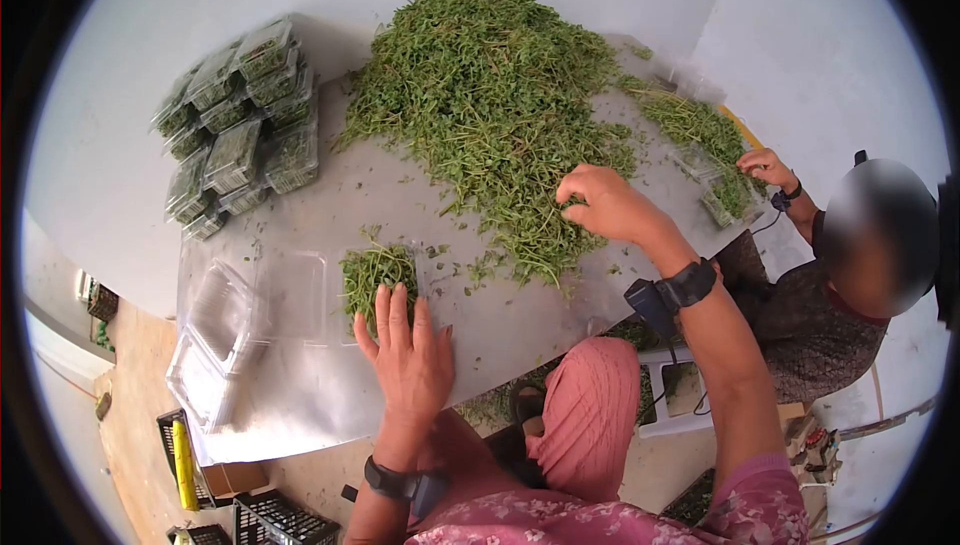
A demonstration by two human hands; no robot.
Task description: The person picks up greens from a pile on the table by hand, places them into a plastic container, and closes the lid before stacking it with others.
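Our left hand [412, 370] rests with its fingers spread over the greens [375, 275] in a clear container [352, 333], near the tabletop's [490, 330] front edge. Our right hand [612, 207] curls at the right side of the large heap [480, 95]; whether it grips sprigs, we cannot tell. Bare surface shows between our hands, and filled boxes [232, 157] stand stacked far left, by the edge.
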